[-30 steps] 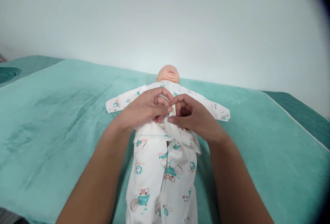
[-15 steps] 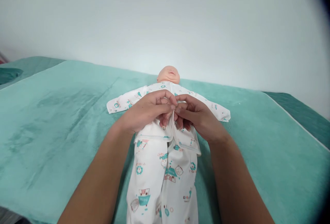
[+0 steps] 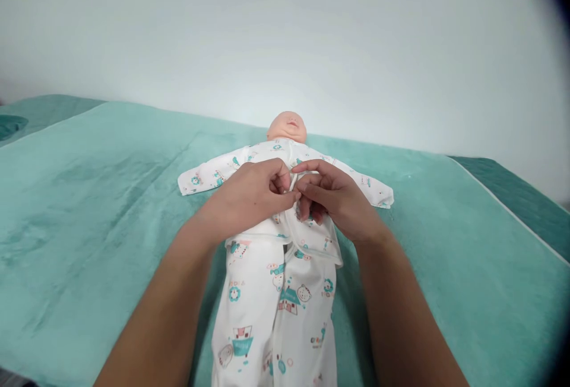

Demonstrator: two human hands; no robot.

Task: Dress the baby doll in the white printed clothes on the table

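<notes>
A baby doll point(image 3: 287, 126) lies on its back with its head at the far side, dressed in a white printed baby shirt point(image 3: 312, 242) and matching trousers point(image 3: 249, 310). Over the middle of the shirt front, my left hand point(image 3: 262, 188) has its thumb and fingers pinched at the left edge of the opening. Close beside it, my right hand point(image 3: 332, 194) pinches the other edge, its index finger stretched toward the left hand. The fingers hide the fastening between them. Both shirt sleeves lie spread out to the sides.
A light green plush blanket point(image 3: 111, 209) lies under the doll, with a darker green cover point(image 3: 503, 182) showing at the sides. A white wall point(image 3: 285, 43) rises directly behind the doll's head.
My left hand's fingers have curled in more, and my right index finger has straightened. The hands are slightly less pressed together. The whole view has shifted a little.
</notes>
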